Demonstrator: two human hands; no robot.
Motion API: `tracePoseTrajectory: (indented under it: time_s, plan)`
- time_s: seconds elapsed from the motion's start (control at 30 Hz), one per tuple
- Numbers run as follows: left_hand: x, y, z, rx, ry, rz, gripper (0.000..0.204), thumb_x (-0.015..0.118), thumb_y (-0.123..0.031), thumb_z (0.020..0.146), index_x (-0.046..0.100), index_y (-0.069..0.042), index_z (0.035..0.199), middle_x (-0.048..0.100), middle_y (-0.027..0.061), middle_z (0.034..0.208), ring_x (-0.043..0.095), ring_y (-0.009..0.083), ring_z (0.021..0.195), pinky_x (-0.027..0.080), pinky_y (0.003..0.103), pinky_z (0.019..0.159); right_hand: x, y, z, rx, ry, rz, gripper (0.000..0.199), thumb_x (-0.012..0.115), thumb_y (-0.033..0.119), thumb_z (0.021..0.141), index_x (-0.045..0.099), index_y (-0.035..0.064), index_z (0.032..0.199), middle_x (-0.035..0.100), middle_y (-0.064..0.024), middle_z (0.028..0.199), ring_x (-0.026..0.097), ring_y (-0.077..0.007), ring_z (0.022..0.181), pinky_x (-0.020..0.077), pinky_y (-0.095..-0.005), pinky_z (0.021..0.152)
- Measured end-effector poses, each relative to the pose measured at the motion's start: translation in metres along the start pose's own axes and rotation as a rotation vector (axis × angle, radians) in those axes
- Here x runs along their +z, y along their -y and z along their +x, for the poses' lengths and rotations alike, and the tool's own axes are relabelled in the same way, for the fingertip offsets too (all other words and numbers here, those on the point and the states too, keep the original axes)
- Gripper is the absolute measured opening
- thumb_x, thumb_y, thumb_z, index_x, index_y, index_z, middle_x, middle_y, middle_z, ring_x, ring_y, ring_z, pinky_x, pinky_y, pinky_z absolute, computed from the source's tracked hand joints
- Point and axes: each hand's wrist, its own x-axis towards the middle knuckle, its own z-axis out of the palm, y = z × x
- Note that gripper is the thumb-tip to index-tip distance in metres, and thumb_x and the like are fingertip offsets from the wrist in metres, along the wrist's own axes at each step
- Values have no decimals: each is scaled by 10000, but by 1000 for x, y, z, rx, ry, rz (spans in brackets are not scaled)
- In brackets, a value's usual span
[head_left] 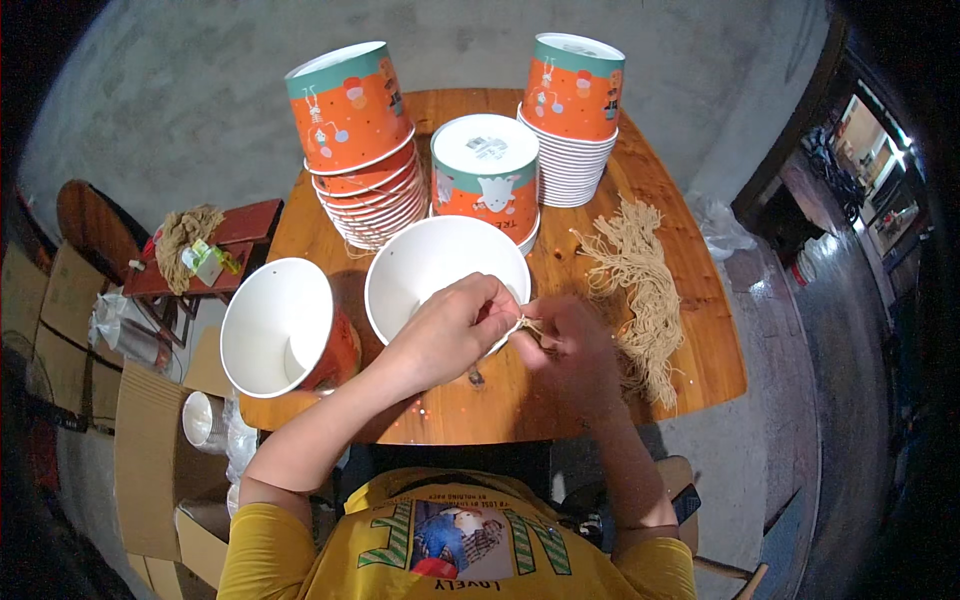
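Note:
A white-lined paper bucket [430, 262] rests on the wooden table in front of me, its mouth tilted toward me. At its right rim my left hand [462, 325] pinches a short piece of beige cord [527, 323]. My right hand [572, 345], a little blurred, is closed on the same cord, close beside the left fingertips. Part of the cord is hidden by my fingers. To the left another paper bucket [290, 310], white inside and orange outside, faces me. A loose bundle of beige cords [645, 300] lies right of my right hand.
Upside-down orange and green buckets form a left stack [350, 115], a right stack [575, 95] and a middle one [487, 175] at the back of the table [715, 350]. A red bench [245, 235] and an open cardboard box [145, 460] stand left of the table.

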Motion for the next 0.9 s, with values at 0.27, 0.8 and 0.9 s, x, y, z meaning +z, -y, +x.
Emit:
tracePoseTrajectory:
  time_s: [0.27,0.8,0.9]
  plan:
    - [3,5,-2,183,-145,127,129,561,-122,872,554,7,863,571,176,836,561,341,827,447,398,732,-1,4,3,-176,-82,-241,111,670,85,772,579,48,824,587,-87,707,597,-205,577,472,-312,532]
    - [8,12,-2,374,-232,313,102,580,-82,863,522,0,879,549,139,834,554,295,782,448,369,698,-18,12,-5,97,294,-148,156,611,180,823,584,70,931,613,-140,790,635,-315,776,512,-409,664]
    - [-4,6,-10,223,-98,212,211,602,-201,858,519,-12,903,577,153,829,567,331,828,457,416,709,-36,24,-2,257,321,-24,164,616,161,822,595,65,954,618,-150,818,636,-323,777,507,-403,670]
